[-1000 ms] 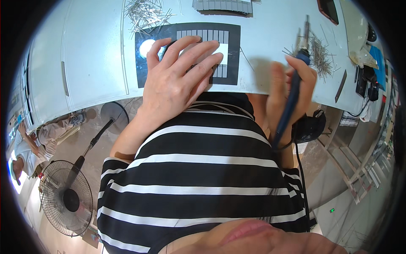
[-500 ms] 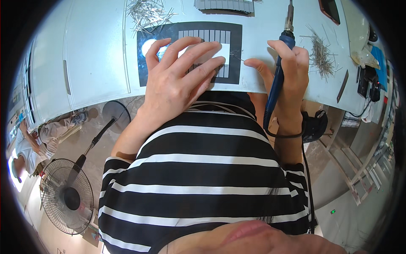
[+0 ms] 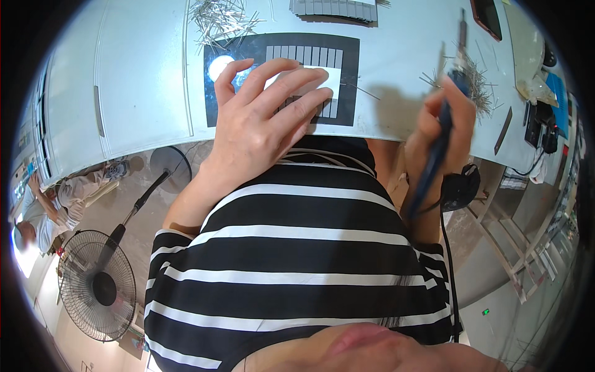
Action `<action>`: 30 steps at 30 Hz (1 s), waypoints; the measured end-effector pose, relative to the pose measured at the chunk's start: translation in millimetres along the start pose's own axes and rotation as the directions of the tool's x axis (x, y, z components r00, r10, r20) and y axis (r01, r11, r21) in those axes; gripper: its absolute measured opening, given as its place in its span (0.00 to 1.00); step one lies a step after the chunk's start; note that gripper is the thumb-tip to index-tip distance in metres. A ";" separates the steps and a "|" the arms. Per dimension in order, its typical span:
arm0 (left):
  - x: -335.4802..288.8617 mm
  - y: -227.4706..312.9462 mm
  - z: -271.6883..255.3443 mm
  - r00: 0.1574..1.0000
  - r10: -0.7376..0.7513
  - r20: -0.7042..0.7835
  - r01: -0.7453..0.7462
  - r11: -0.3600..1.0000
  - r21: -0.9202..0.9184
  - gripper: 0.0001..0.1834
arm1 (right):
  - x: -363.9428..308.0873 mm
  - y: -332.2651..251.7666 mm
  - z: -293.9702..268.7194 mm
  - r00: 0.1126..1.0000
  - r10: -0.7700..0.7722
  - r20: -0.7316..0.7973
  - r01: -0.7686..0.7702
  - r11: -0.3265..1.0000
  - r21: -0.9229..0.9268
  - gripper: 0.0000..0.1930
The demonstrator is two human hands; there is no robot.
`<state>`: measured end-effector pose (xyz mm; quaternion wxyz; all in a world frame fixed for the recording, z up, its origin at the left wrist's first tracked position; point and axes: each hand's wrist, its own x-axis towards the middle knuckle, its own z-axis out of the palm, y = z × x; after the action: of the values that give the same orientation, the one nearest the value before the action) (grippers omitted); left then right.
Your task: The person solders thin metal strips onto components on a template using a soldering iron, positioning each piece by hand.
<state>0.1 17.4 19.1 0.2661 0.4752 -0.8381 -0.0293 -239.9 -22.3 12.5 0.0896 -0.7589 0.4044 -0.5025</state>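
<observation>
My left hand [image 3: 263,108] lies over a dark rectangular mat [image 3: 220,110], fingers spread and bent, tips pressing on a white piece [image 3: 333,79]. A row of narrow grey strips [image 3: 304,54] shows above that piece, and more strip ends [image 3: 328,109] below it; my hand hides the rest. A thin wire [image 3: 367,91] sticks out past the mat's right edge. In my right hand [image 3: 449,127], closed round its handle, is a blue soldering iron [image 3: 440,146], tip pointing away from me. Both are blurred. They hover near a pile of thin wire pieces [image 3: 480,87] on the right.
A heap of silvery wire pieces [image 3: 220,22] lies at the far left of the mat. Stacked grey strips [image 3: 334,9] stand behind it. A phone [image 3: 486,18] is at the back right, a thin dark strip [image 3: 503,130] near the front edge. A standing fan [image 3: 97,286] is on the floor.
My right hand has swung right with the soldering iron, away from the mat to the wire pile. The thin wire its fingertips were near stays by the mat. My left hand has hardly moved.
</observation>
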 end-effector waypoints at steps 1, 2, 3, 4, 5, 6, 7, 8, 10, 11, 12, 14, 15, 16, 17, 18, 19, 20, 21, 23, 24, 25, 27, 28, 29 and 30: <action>1.3 0.7 -2.4 1.000 -0.002 0.006 0.002 1.000 -0.007 0.20 | -6.5 -6.9 -3.3 0.991 0.129 -0.046 -0.122 0.985 0.124 0.23; 2.5 0.6 -3.9 1.000 -0.004 0.011 0.004 1.000 -0.014 0.20 | -11.5 -9.0 -5.1 0.984 0.145 -0.102 -0.124 0.974 0.188 0.22; 3.1 0.4 -4.5 1.000 -0.003 0.012 0.003 1.000 -0.015 0.20 | -15.4 -11.4 -5.5 0.984 0.146 -0.103 -0.125 0.974 0.187 0.22; 3.7 0.2 -5.0 0.999 -0.009 0.043 0.009 1.000 -0.003 0.21 | -18.4 -14.4 -4.8 0.970 0.210 -0.120 -0.189 0.968 0.165 0.19; 4.0 0.1 -5.1 0.997 -0.015 0.074 0.015 1.000 0.010 0.22 | -19.7 -16.7 -3.7 0.952 0.272 -0.139 -0.252 0.957 0.144 0.16; 4.1 0.1 -4.4 0.997 -0.014 0.074 0.013 1.000 0.008 0.22 | -19.2 -17.2 -2.2 0.985 0.135 -0.110 -0.145 0.985 -0.088 0.13; 4.3 0.1 -3.4 0.997 -0.014 0.079 0.014 1.000 0.010 0.22 | -19.9 -23.0 1.0 0.974 0.215 -0.073 -0.221 0.973 -0.073 0.15; 4.4 0.0 -2.4 0.996 -0.015 0.083 0.014 1.000 0.012 0.22 | -20.7 -29.3 4.7 0.955 0.293 -0.034 -0.295 0.954 -0.060 0.17; 4.0 -0.9 -1.1 0.997 -0.010 0.081 0.009 1.000 0.011 0.23 | -14.7 -27.6 10.1 0.973 0.230 0.016 -0.227 0.967 -0.117 0.20; 3.5 -1.2 -0.6 0.997 -0.008 0.079 0.007 1.000 0.013 0.23 | -14.3 -26.3 11.6 0.973 0.227 0.044 -0.218 0.964 -0.154 0.20; 3.1 -1.7 0.1 0.997 -0.005 0.079 0.004 1.000 0.012 0.23 | -13.8 -24.3 13.1 0.972 0.225 0.071 -0.208 0.959 -0.191 0.21; 2.3 -2.5 1.1 0.997 -0.007 0.077 0.007 1.000 0.006 0.23 | -13.0 -19.3 14.2 0.979 0.189 0.075 -0.171 0.964 -0.203 0.20; 1.9 -2.7 1.6 0.997 -0.007 0.077 0.006 1.000 0.007 0.23 | -12.8 -17.7 14.7 0.979 0.185 0.081 -0.164 0.962 -0.219 0.20; 1.6 -2.9 2.1 0.997 -0.006 0.078 0.005 1.000 0.004 0.23 | -12.7 -16.4 15.0 0.979 0.182 0.088 -0.157 0.959 -0.234 0.20; 1.3 -3.1 2.3 0.997 -0.005 0.078 0.005 1.000 0.001 0.23 | -12.5 -14.9 14.9 0.980 0.181 0.087 -0.157 0.960 -0.233 0.20; 1.5 -2.8 2.1 0.997 -0.006 0.079 0.006 1.000 0.002 0.23 | -12.0 -13.7 14.4 0.980 0.172 0.096 -0.145 0.960 -0.238 0.19; 1.9 -2.5 1.8 0.997 -0.006 0.081 0.006 1.000 0.007 0.23 | -11.5 -13.2 14.1 0.981 0.163 0.105 -0.134 0.961 -0.243 0.19; 2.0 -2.2 1.6 0.997 -0.006 0.083 0.005 1.000 0.011 0.23 | -10.9 -13.4 13.9 0.981 0.163 0.106 -0.134 0.961 -0.242 0.19; 1.6 -2.4 1.7 0.997 -0.007 0.083 0.006 1.000 0.011 0.23 | -10.2 -13.8 13.6 0.979 0.167 0.113 -0.136 0.961 -0.243 0.19; 0.4 -3.1 2.1 0.997 0.001 0.075 -0.002 1.000 0.009 0.23 | -9.2 -14.6 13.0 0.978 0.172 0.121 -0.139 0.960 -0.242 0.19; 0.4 -3.2 1.8 0.997 0.001 0.075 -0.002 1.000 0.009 0.23 | -8.7 -15.0 12.8 0.979 0.170 0.112 -0.141 0.963 -0.228 0.19; 0.4 -3.1 1.5 0.998 0.002 0.069 -0.003 1.000 0.006 0.23 | -8.1 -15.4 12.5 0.980 0.169 0.104 -0.143 0.966 -0.214 0.20; 0.5 -2.9 0.5 0.998 0.003 0.064 -0.003 1.000 0.004 0.23 | -7.0 -18.8 12.5 0.979 0.179 0.098 -0.156 0.966 -0.205 0.20; 0.9 -2.7 -0.4 0.998 0.004 0.067 -0.004 1.000 -0.001 0.24 | -6.8 -20.5 13.3 0.978 0.190 0.092 -0.169 0.966 -0.195 0.20; 1.3 -2.5 -1.2 0.998 0.006 0.070 -0.005 1.000 -0.005 0.25 | -6.7 -21.8 15.1 0.977 0.190 0.092 -0.170 0.966 -0.195 0.20; 1.7 -1.8 -2.0 0.997 0.005 0.071 -0.005 1.000 -0.005 0.25 | -6.5 -23.5 17.2 0.981 0.170 0.098 -0.151 0.973 -0.177 0.20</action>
<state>1.7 15.5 20.9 0.2374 0.4711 -0.8482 -0.0476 -214.4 -6.9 12.5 0.0879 -0.7557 0.4998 -0.4140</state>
